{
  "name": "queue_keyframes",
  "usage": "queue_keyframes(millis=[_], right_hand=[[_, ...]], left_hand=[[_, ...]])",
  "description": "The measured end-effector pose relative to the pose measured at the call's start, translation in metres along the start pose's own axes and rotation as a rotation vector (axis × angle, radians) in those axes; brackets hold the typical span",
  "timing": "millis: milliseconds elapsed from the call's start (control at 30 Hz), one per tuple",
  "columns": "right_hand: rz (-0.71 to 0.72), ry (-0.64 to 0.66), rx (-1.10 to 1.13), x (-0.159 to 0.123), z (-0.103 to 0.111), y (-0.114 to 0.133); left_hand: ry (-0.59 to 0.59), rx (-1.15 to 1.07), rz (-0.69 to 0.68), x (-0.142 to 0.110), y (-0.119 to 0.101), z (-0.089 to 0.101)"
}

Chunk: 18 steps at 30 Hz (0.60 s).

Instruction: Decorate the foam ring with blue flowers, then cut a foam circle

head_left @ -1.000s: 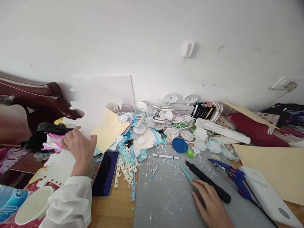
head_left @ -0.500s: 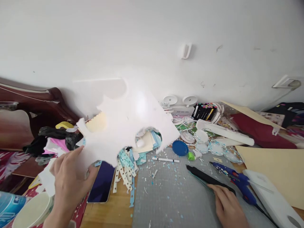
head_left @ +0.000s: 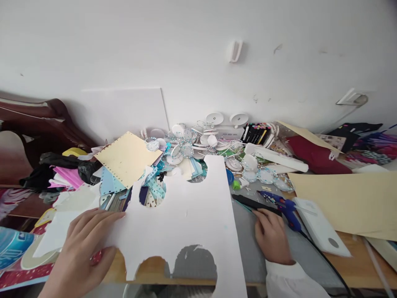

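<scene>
Along the front edge of the worktop: white cut-out sheet, overhanging, partly covering the gray mat.
Left hand: thumb and fingers pinching the sheet's left side.
Right hand: fingers curled at the black tool; I cannot tell whether they pinch.
Paper risk: one-sided pulling could tear narrow bits between holes.
Glue gun risk: sideways knuckles could knock it.

You wear a loose, creased white fabric sleeve, its cuff ending behind your bare right hand.
</scene>
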State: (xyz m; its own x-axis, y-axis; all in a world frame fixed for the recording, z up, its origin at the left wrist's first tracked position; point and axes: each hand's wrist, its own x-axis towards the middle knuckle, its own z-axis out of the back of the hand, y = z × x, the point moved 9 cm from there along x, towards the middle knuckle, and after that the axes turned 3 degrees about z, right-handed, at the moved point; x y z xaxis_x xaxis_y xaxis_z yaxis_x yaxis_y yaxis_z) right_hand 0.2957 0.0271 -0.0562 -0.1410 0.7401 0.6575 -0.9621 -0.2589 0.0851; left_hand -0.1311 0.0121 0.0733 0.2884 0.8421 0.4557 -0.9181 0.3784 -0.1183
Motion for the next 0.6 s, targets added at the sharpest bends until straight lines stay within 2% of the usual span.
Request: queue_keyframes(millis=[100,200,367,467,600], right_hand=[[0.065,0.082,0.098,0.025,-0.003,0.024],[0.139,0.215,0.135,0.063,-0.021,0.050],[0.251,0.404,0.134,0.118,-0.076,0.079],[0.302,0.498,0.122,0.130,-0.108,0.087],[0.329,0.560,0.111,0.130,-0.125,0.089]], left_hand=[[0.009,-0.016,0.024,-0.015,-0.002,0.002],[0.059,-0.057,0.048,-0.032,-0.001,-0.003],[0.136,-0.014,0.022,-0.057,-0.001,-0.014],[0.114,0.023,-0.001,-0.066,-0.001,-0.011],[0.119,0.038,-0.003,-0.073,-0.001,-0.011]])
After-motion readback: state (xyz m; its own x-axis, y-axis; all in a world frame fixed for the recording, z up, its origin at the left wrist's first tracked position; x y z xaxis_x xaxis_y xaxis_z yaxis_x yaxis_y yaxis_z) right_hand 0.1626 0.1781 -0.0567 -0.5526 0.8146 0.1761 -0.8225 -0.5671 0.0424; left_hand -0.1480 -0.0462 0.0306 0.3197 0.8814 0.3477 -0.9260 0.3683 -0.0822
